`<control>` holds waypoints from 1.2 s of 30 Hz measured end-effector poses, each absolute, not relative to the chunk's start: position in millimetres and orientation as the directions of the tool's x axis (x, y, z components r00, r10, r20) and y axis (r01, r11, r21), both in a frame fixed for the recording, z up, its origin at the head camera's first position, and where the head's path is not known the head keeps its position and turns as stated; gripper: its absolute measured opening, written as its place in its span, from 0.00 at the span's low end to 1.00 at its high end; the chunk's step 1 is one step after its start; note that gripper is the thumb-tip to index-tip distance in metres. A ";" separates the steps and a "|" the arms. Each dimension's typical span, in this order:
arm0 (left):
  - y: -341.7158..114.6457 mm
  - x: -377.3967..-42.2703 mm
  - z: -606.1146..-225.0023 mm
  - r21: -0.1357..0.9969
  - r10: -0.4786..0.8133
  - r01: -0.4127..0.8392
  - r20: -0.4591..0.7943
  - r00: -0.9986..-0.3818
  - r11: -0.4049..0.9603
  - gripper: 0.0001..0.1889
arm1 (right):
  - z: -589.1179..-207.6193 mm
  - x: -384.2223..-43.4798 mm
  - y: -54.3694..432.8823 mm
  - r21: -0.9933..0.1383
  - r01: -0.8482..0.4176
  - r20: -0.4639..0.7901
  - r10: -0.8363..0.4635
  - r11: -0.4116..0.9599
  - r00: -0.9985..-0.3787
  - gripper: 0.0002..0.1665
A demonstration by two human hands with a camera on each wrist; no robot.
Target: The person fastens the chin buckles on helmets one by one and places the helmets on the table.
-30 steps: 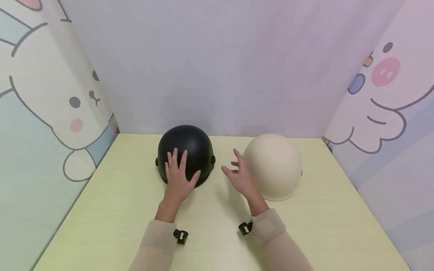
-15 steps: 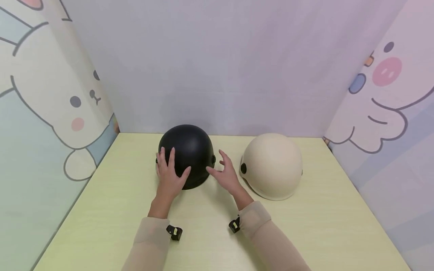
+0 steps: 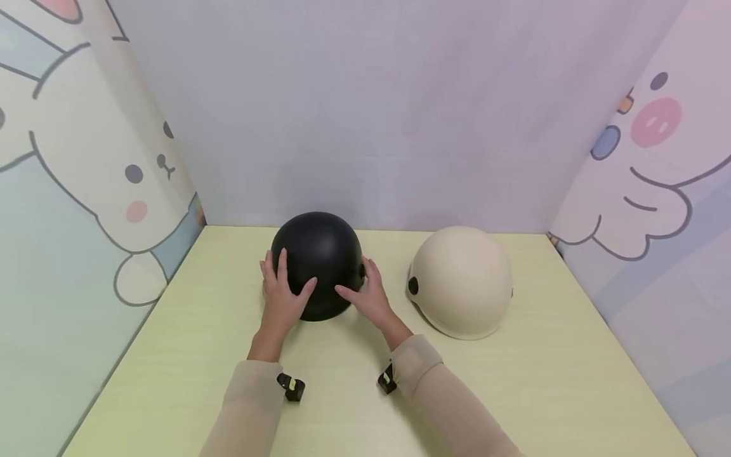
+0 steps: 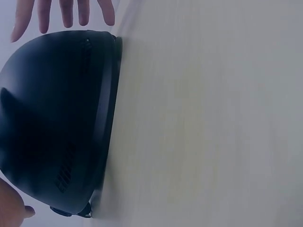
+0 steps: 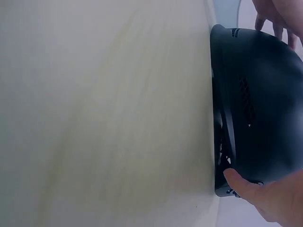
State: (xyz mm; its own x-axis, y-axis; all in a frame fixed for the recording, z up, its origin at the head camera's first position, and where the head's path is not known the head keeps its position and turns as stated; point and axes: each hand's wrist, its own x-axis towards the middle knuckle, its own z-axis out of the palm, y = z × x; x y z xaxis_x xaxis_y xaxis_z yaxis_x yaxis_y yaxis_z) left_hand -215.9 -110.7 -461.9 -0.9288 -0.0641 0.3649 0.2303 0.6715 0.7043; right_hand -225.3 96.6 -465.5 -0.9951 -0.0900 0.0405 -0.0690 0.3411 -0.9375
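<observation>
A glossy black helmet [image 3: 317,244] sits dome up on the table, near the back and left of centre. My left hand [image 3: 280,303] lies at its left front, fingers spread along the side and thumb toward the front. My right hand [image 3: 374,303] is at the right side, fingers beside the round side fitting and thumb across the front. In the left wrist view, the right fingers [image 4: 68,14] look straight, with a small gap to the shell. In the right wrist view, a right-hand digit [image 5: 236,182] reaches the helmet's lower edge. Whether the palms touch is hidden.
A cream helmet [image 3: 461,279] with a black round side fitting stands to the right of the black one. The pale wooden table [image 3: 548,381] meets a plain curtain [image 3: 371,114] at the back. Cartoon-printed cloth hangs on both sides.
My left hand has slid left from the black helmet's front to its left side. The right hand has moved left, from beside the cream helmet to the black one. Both helmets stay put.
</observation>
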 end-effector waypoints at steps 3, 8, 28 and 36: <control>-111.9 -217.2 -462.2 0.725 -0.065 0.218 0.341 -0.938 0.654 0.47 | -466.2 -227.7 94.3 -0.932 -0.063 0.033 -0.089 0.356 -0.996 0.57; -114.4 -219.8 -465.2 0.748 -0.056 0.196 0.297 -0.953 0.635 0.47 | -467.6 -232.7 90.4 -0.939 -0.066 0.036 -0.095 0.336 -0.995 0.57; -112.2 -220.1 -467.7 0.749 -0.055 0.174 0.270 -0.961 0.639 0.46 | -476.1 -236.0 87.9 -0.985 0.035 -0.046 -0.060 0.168 -0.997 0.60; -109.7 -220.7 -464.8 0.736 -0.068 0.173 0.286 -0.956 0.654 0.46 | -467.9 -236.4 89.1 -0.985 0.001 -0.010 -0.052 0.170 -0.999 0.58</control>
State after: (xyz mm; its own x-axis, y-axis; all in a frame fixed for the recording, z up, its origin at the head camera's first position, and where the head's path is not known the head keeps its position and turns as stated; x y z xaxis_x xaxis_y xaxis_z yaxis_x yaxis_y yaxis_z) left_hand -220.7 -109.7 -464.8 -0.9559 -0.0683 0.2855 0.1731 0.6544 0.7361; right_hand -236.4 89.1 -467.9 -0.9986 -0.0517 -0.0095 0.0006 0.1703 -0.9854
